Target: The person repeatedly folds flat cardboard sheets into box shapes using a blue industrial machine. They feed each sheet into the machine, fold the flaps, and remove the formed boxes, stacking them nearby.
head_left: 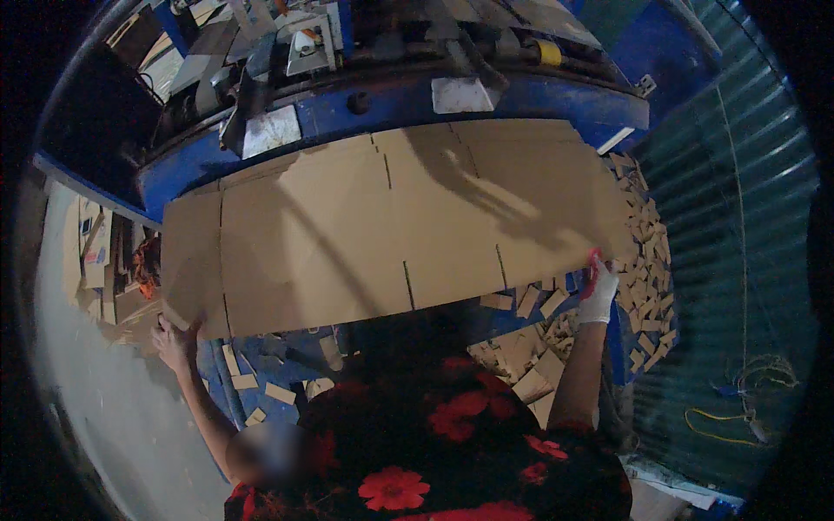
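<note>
A large flat cardboard sheet (347, 234) with dark slots along both long edges spans the space before me. My left hand (176, 343), bare, grips its near left corner, fingers closed at the edge. At the near right corner, my right hand (598, 291), in a white glove with red on the fingers, pinches the sheet's edge. The far long edge of the sheet lies against the front of a blue machine (365, 104). What lies under the sheet is hidden.
Metal plates (462, 95) jut from the machine's front. Small cardboard offcuts (647, 260) lie heaped at the right, beside a green corrugated wall (730, 217). More cardboard pieces (100, 260) are stacked at the left. A yellow cable (717, 434) hangs at the lower right.
</note>
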Available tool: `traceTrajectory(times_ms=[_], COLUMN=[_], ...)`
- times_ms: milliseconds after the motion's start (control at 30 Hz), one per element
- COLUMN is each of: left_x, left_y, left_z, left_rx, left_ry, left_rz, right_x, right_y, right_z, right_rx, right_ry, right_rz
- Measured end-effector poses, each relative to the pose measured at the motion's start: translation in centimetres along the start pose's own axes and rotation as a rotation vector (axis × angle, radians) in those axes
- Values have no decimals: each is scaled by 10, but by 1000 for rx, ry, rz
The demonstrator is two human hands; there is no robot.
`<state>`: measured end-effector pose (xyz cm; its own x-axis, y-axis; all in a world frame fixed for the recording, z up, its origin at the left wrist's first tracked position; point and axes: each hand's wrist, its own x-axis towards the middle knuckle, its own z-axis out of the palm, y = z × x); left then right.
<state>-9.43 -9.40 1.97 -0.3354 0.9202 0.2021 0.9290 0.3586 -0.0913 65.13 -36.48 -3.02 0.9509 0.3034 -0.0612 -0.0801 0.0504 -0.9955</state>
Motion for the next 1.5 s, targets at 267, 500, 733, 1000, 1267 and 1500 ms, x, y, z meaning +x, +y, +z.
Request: traceTrajectory(times_ms=[267, 500, 733, 1000, 1267, 1500], left_x=[-25, -41, -62, -41, 38, 148], left_y=[25, 76, 69, 178, 262, 367], left_z=[-36, -17, -59, -56, -25, -2], left_rx=[-1784, -1478, -1259, -844, -882, -700], left_ry=[-141, -241, 7, 66, 247, 249], left_rz=[7, -24, 334, 831, 923, 870], right_x=[-86, -178, -189, -113, -39, 35], right_y=[-88, -72, -93, -80, -42, -41], right_z=[78, 183, 185, 215, 293, 433], right_rx=[265, -897, -1148, -1085, -956, -1254], right_ry=[-55, -1245, -1310, -911, -814, -870], right_rz=[-609, -1128, -1310, -1550, -1583, -1437])
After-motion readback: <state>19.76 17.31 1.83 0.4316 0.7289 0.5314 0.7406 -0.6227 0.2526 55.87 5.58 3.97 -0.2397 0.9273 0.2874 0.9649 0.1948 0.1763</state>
